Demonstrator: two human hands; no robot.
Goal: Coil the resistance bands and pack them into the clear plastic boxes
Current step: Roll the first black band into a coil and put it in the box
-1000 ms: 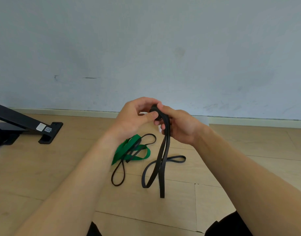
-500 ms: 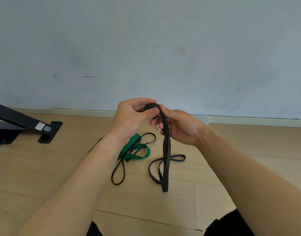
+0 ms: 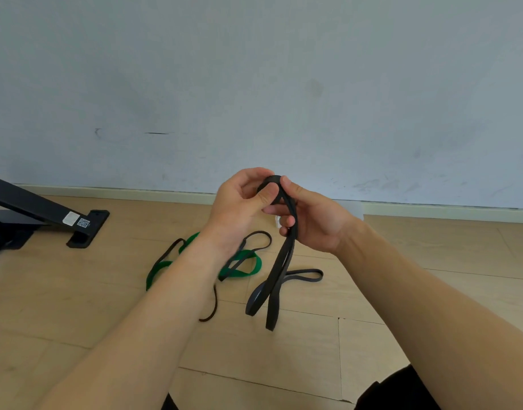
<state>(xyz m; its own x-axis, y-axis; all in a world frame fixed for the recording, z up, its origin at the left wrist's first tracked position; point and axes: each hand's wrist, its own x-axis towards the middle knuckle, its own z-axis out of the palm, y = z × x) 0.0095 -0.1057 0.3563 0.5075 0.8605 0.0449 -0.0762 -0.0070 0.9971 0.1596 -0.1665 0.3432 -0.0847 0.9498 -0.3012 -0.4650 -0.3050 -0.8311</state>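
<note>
Black resistance band (image 3: 281,267): hanging tail swung slightly left. My left hand (image 3: 239,208) pinched its coiled start, likely against unwinding; my right hand (image 3: 316,223) gripped the strands, feeding slack.

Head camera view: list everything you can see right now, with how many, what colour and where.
wide band: one, black, top held in both hands, lower end on the floor
green band: one, green, on the floor behind the left forearm
thin band: apparently one, black, on the floor, tangled with the green band
metal frame: one, black, far left
floor: light wood
wall: pale grey
left hand: pinches the wide band's top
right hand: fingers curled round the wide band
</note>
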